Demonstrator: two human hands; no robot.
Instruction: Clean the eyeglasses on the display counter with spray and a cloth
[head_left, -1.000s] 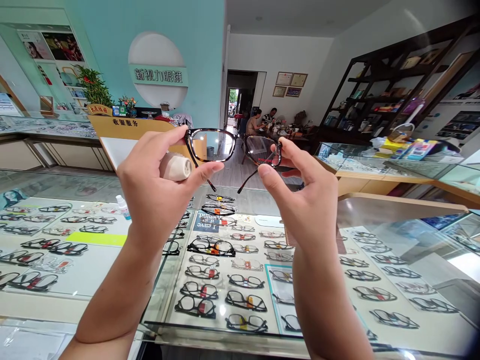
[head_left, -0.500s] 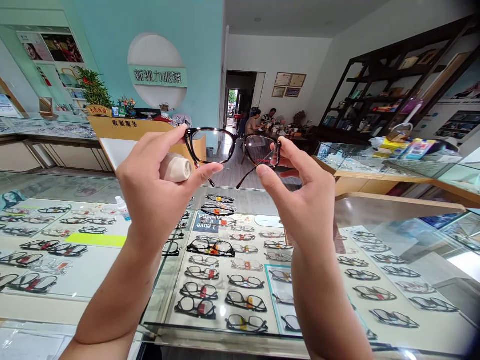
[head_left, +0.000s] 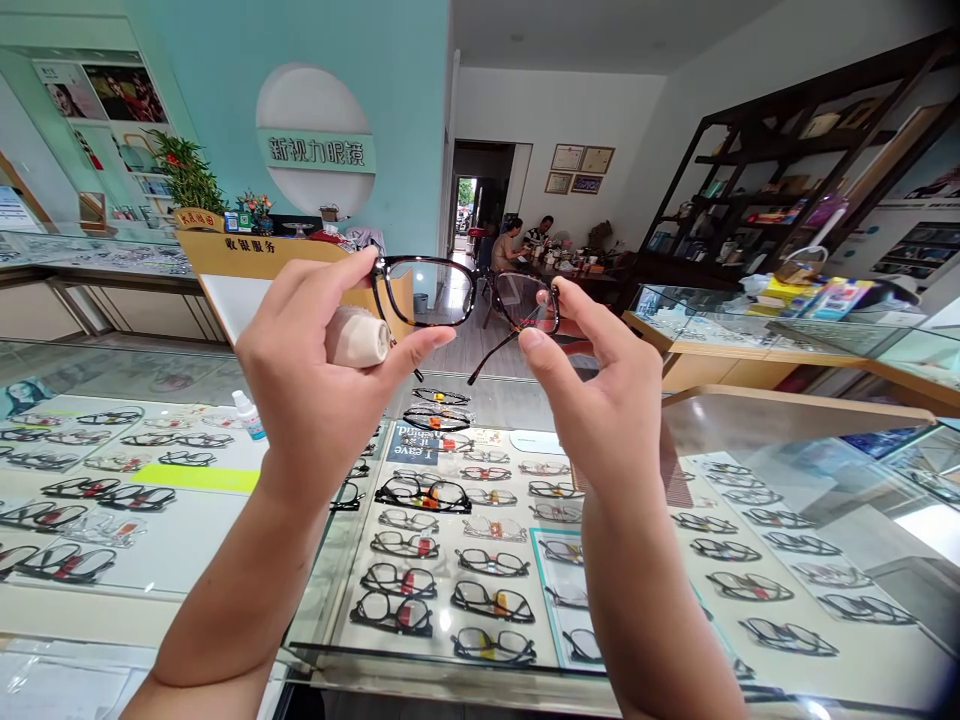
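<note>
A pair of dark-framed eyeglasses (head_left: 481,284) is held up at about eye height above the glass counter, its temples pointing down towards me. My left hand (head_left: 315,370) grips the left end of the frame between finger and thumb. Tucked in that same palm is a rolled, cream-coloured cloth (head_left: 358,338). At the other end, my right hand (head_left: 607,380) pinches the right rim and hinge with thumb and forefinger. Small red marking shows on the right lens. Both lenses are see-through.
Below lies a glass display case (head_left: 330,655) with rows of eyeglasses. A small white spray bottle (head_left: 248,415) stands left of my forearm. A wooden tray-like piece (head_left: 795,408) is at the right. Farther back are a cashier desk (head_left: 225,255), dark shelves (head_left: 750,160) and two seated people (head_left: 507,245).
My hands and the eyeglasses have shifted only slightly; the right hand sits a touch further left and the frame is tilted a little differently. Both hands keep their grip.
</note>
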